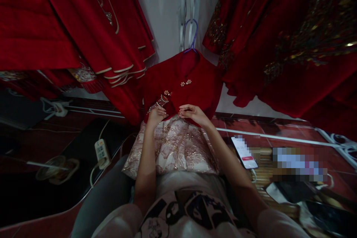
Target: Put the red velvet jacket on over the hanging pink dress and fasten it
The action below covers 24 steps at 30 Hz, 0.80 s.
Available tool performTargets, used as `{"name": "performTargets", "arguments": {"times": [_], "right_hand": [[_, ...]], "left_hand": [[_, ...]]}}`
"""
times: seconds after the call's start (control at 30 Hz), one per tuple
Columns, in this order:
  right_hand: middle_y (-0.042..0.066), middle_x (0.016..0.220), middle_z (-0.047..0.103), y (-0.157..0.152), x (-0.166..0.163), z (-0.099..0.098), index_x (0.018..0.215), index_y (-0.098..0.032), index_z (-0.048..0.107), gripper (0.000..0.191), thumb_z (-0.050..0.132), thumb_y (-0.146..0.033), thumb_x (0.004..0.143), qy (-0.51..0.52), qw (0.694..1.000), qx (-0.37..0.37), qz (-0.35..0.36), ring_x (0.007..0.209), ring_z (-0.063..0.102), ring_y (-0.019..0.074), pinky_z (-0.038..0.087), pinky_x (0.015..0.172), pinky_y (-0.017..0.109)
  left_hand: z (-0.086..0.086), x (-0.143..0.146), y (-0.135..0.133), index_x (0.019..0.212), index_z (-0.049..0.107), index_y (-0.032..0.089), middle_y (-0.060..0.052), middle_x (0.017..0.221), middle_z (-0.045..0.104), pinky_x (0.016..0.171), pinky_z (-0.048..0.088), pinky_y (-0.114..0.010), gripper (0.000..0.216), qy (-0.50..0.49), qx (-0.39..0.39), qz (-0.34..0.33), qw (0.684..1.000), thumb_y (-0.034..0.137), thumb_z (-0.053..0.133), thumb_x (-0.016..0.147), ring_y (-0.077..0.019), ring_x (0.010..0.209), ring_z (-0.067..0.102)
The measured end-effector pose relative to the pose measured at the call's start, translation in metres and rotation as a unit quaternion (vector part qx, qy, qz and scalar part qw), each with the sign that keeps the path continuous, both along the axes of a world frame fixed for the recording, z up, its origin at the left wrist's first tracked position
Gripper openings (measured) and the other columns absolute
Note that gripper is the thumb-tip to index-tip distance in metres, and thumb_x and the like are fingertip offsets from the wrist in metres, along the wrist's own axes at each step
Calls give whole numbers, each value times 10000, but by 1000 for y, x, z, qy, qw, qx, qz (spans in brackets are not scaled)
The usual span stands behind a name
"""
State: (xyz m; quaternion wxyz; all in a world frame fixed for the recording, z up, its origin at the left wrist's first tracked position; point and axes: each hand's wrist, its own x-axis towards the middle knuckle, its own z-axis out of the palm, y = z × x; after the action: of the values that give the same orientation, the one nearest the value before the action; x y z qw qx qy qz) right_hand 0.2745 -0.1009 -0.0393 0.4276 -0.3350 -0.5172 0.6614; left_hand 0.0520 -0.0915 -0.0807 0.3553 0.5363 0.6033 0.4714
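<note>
A small red jacket (192,85) hangs on a purple hanger (192,33) straight ahead, with pearl clasps and a beaded tassel (161,100) down its front. My left hand (156,114) is closed in a pinch on the jacket's lower front edge, just under the tassel. My right hand (192,113) is closed on the hem a little to the right, fingers curled around a clasp there. Below the jacket spreads a pale embroidered skirt (173,148), partly covered by my forearms.
Red embroidered garments (83,26) hang at the left and more (292,44) at the right. A power strip (102,152) with its cord lies on the dark floor at left. A phone (244,151) rests on a surface at right.
</note>
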Motion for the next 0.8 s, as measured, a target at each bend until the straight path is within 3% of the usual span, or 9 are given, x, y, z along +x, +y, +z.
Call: {"name": "performTargets", "arguments": {"times": [0.2,0.37,0.5,0.67,0.8], "right_hand": [[51,856,688,7,-27,-22,934,-161,648,323,731,-312,660,-37,997,27,-63,706,676,135,562,591,241],[69,886,694,17,-51,-34,900,-160,647,242,659,-321,719,-104,981,86,-139,652,670,141,498,466,208],[68,895,699,19,-59,-42,912,-166,660,221,633,-317,753,-137,959,152,-197,666,673,145,539,603,258],[66,909,704,15,-60,-44,918,-175,665,217,616,-332,775,-148,951,163,-219,725,673,160,537,673,276],[59,969,691,10,-63,-40,917,-189,663,191,594,-317,793,-186,926,199,-261,769,655,151,521,743,280]], "left_hand": [[-3,9,5,697,644,122,-47,688,675,708,518,-295,136,-30,11,-13,999,87,667,567,-129,634,630],[-11,9,7,745,668,130,-44,735,692,745,525,-306,148,-18,42,-17,999,148,678,598,-134,674,645],[-6,13,7,732,658,126,-39,709,687,731,533,-294,149,-37,52,-8,998,143,689,587,-132,660,644],[1,18,5,751,670,120,-51,725,703,761,541,-319,174,-71,23,-3,997,109,693,579,-142,664,656],[4,19,2,741,684,119,-58,731,711,771,542,-326,153,-70,26,3,997,152,714,595,-151,675,662]]}}
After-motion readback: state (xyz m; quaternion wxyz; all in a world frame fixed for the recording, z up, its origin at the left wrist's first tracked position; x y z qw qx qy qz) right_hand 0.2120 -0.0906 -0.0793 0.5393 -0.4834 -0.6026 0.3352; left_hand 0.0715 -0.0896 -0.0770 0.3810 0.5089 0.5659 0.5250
